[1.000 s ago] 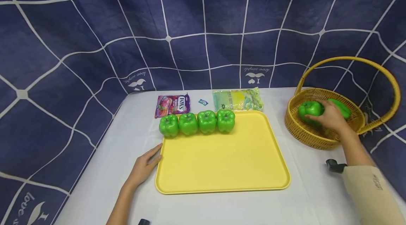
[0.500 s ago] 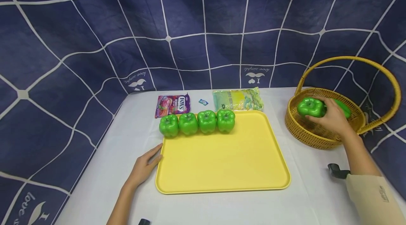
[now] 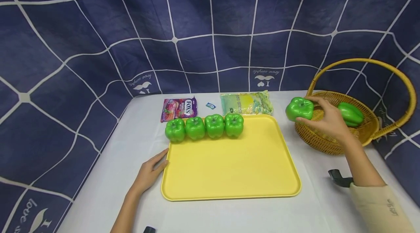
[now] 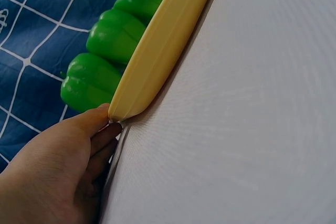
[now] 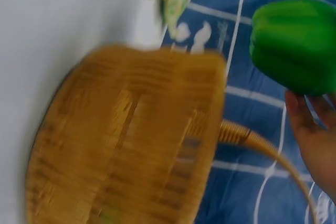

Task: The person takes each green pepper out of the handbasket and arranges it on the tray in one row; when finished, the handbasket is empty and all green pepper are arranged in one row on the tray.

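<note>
A green bell pepper [image 3: 300, 109] is held in my right hand [image 3: 328, 119], thumb on the near side and fingers on the far side, above the left rim of the wicker basket [image 3: 316, 142]. The right wrist view shows this bell pepper [image 5: 296, 45] raised over the basket's rim. Another green bell pepper [image 3: 350, 114] lies inside the basket. My left hand [image 3: 148, 173] rests at the left edge of the yellow tray [image 3: 229, 167], its fingertips touching the rim. Several green bell peppers [image 3: 214, 126] stand in a row along the tray's far edge, the leftmost at its corner.
Behind the tray lie a purple FOX'S candy bag [image 3: 178, 109], a small blue wrapped piece [image 3: 210, 105] and a yellow-green packet [image 3: 247, 103]. The basket's tall handle [image 3: 407, 83] arches over its right side. A blue checked cloth [image 3: 210, 36] hangs behind the white table.
My right hand has lifted the bell pepper out of the basket and carried it left over the rim. The left hand and the row of bell peppers stay where they were.
</note>
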Tool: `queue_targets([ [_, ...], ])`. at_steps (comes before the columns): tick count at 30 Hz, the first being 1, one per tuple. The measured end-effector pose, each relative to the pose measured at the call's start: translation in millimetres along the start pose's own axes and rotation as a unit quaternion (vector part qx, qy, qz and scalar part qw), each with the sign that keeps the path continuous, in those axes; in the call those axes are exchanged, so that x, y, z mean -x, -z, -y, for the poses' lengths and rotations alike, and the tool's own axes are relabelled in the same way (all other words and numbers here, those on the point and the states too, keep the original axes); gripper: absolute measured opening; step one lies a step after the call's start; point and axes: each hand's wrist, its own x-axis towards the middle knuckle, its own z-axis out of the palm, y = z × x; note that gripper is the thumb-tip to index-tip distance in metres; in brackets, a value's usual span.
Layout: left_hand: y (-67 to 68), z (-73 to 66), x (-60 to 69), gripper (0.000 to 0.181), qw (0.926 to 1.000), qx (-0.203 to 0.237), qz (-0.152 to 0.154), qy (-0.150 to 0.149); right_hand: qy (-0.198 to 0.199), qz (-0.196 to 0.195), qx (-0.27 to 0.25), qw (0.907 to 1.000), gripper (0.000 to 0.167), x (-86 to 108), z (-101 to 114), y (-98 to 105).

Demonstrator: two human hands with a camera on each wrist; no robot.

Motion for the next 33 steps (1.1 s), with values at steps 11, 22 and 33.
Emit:
queue_targets([
  [11,0.0,1.1,-0.2,0.049,1.0000,0.000,-0.001,0.000,0.112,0.127,-0.058,0.9838,0.077,-20.6,19,-62],
  [22,-0.5,0.3,0.0,0.048,1.0000,0.003,-0.005,-0.002,0.118,0.250,-0.137,0.9512,0.075,-39.2,12,-106],
  [33,-1.1,0.1,0.3,0.048,1.0000,0.002,-0.008,-0.005,0.115,0.271,-0.174,0.9398,0.073,-45.7,9,-116],
])
